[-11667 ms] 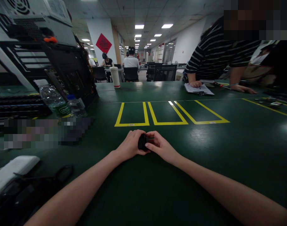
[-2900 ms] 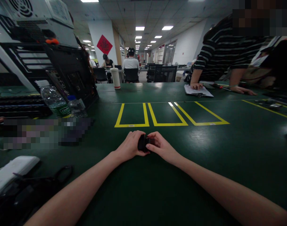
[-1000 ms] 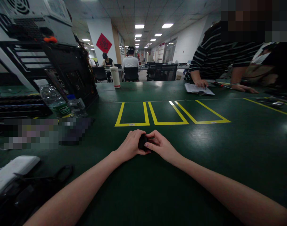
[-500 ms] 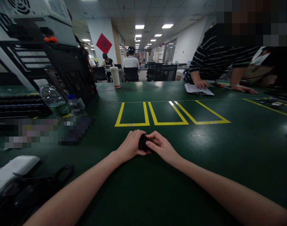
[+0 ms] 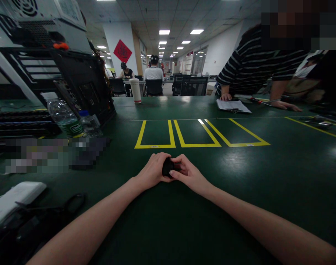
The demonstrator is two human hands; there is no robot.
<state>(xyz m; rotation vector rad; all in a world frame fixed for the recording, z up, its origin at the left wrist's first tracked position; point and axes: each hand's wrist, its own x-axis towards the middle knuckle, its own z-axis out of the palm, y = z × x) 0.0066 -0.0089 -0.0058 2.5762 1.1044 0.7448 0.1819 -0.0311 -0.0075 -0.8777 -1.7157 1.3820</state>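
A small, dark, rounded object (image 5: 167, 167) is between my two hands, low over the green table (image 5: 168, 221); its kind cannot be made out. My left hand (image 5: 154, 167) is wrapped round its left side, fingers over the top and thumb beneath. From the right, my right hand (image 5: 187, 170) grips the same object with thumb and fingertips. Much of the object is covered by my fingers. Just beyond my hands, yellow tape (image 5: 154, 146) marks several outlined areas on the tabletop.
At left stand a black computer case (image 5: 85, 84), a clear bottle (image 5: 63, 116) and a blue-capped bottle (image 5: 89, 123). Black cables (image 5: 32, 228) lie near a white power strip (image 5: 21, 195). A white tumbler (image 5: 135, 91) stands farther back. Across the table, a person in a striped top (image 5: 247, 62) leans beside a clipboard (image 5: 234, 105).
My right thumb and fingers have shifted slightly on the dark object, while my left hand stays in place. The person's hand by the clipboard has moved left.
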